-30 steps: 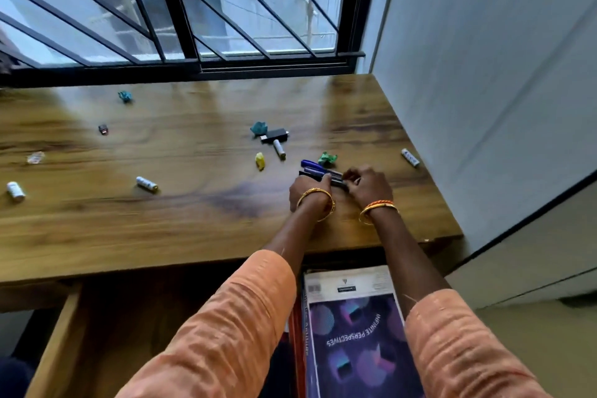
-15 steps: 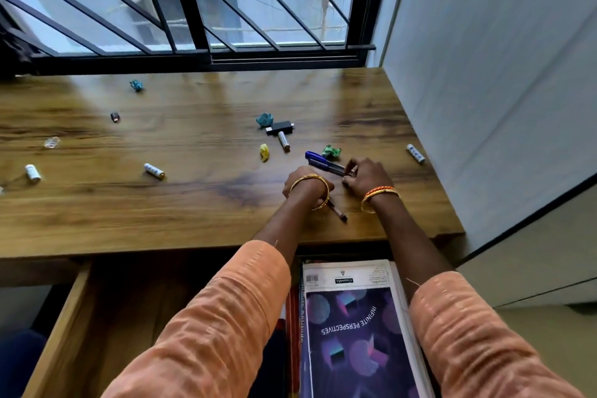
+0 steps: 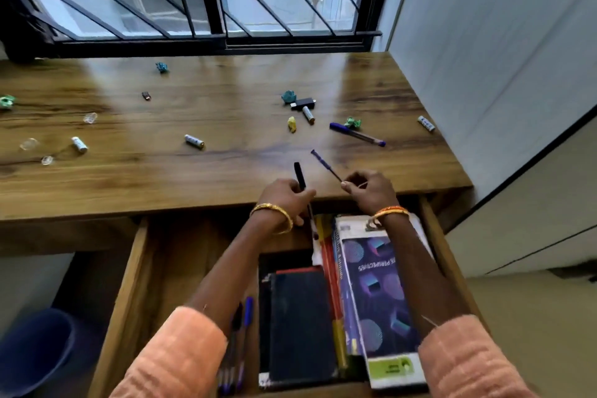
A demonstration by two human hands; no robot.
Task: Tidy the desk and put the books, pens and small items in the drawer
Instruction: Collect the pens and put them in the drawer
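Observation:
My left hand (image 3: 286, 199) is shut on a black pen (image 3: 299, 175) at the desk's front edge. My right hand (image 3: 371, 189) pinches a blue pen (image 3: 324, 165) by its tip, the pen slanting up and to the left. Both hands hover over the back of the open wooden drawer (image 3: 129, 284). In the drawer lie a purple-covered book (image 3: 376, 297), a dark notebook (image 3: 300, 323) and several pens (image 3: 240, 342). Another blue pen (image 3: 357, 135) rests on the desk (image 3: 161, 171) beyond my right hand.
Scattered on the desk are batteries (image 3: 194, 141) (image 3: 426, 123) (image 3: 79, 144), green paper scraps (image 3: 352, 122) (image 3: 288, 96), a yellow item (image 3: 291, 124), a black USB stick (image 3: 303, 103) and clear bits (image 3: 90, 118). A blue bin (image 3: 32, 349) stands at lower left. A wall rises on the right.
Both hands have lifted off the desk and drawn back toward the drawer, each carrying a pen. One blue pen stayed on the desk. The view has tilted down, showing more of the drawer.

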